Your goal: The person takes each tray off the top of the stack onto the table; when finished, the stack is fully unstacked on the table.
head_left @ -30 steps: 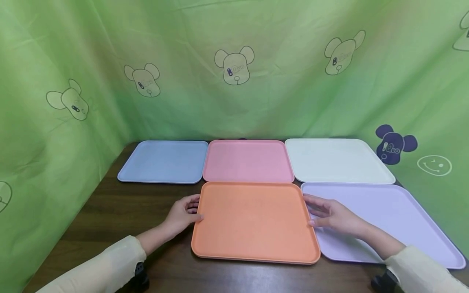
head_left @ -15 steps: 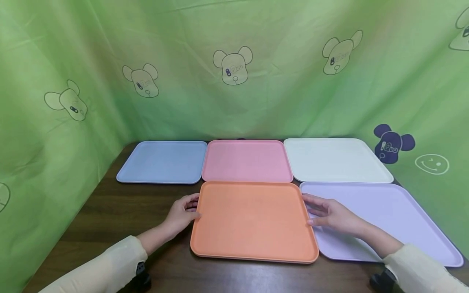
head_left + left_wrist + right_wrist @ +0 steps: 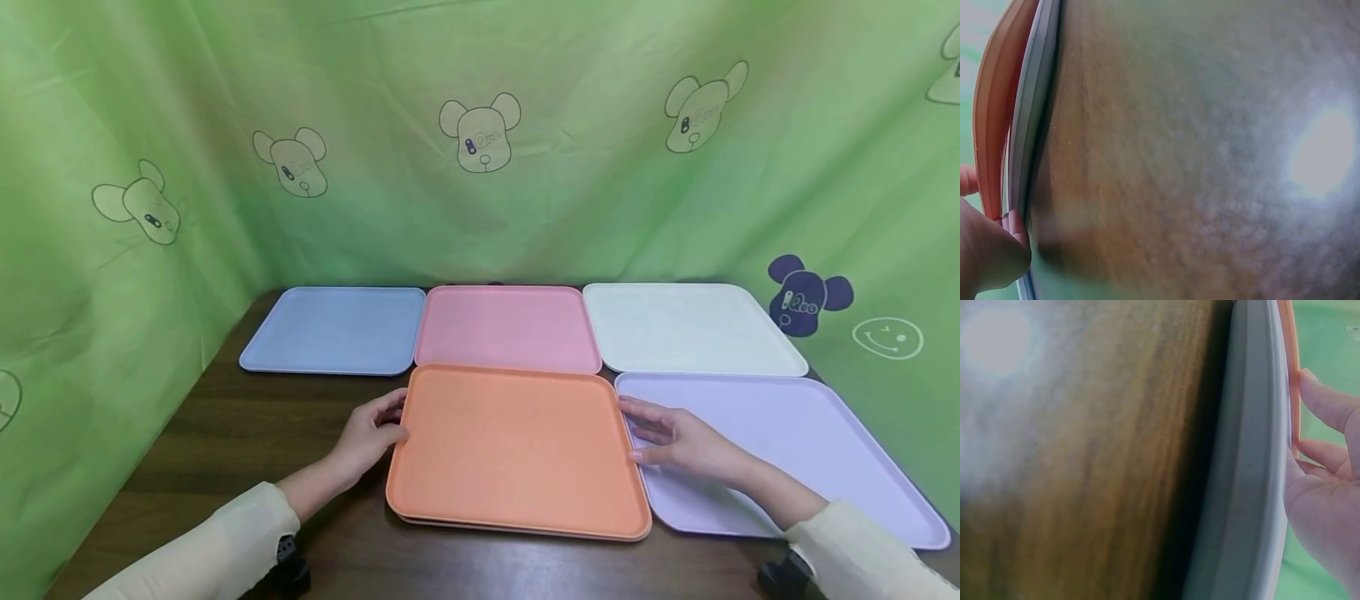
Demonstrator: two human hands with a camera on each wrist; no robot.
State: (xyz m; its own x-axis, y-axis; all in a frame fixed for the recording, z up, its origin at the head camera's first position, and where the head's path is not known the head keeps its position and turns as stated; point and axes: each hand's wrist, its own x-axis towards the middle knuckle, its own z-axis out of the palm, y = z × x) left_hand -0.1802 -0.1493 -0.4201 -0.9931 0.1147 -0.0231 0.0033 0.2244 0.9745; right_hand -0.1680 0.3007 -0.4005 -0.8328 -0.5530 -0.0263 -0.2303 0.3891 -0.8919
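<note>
In the head view, an orange tray [image 3: 517,450] lies front centre, its left side raised a little off a pale tray beneath. My left hand [image 3: 365,440] pinches its left edge. From the left wrist view, a narrow gap separates the orange rim [image 3: 994,125] from the pale tray's rim [image 3: 1032,94], with a fingertip at it. My right hand [image 3: 686,443] holds the orange tray's right edge, thumb on the rim, above the lavender tray [image 3: 765,450]. The right wrist view has a pale tray rim [image 3: 1254,456] in front of the orange edge [image 3: 1290,362].
A blue tray [image 3: 337,332], a pink tray [image 3: 507,329] and a white tray [image 3: 690,329] lie in a row along the back. Dark wood table [image 3: 217,442] shows at left and in front. A green printed curtain [image 3: 375,208] hangs behind.
The left side of the orange tray has risen slightly with my left hand, and the pale tray beneath shows more at the front. My right hand stays at the right edge.
</note>
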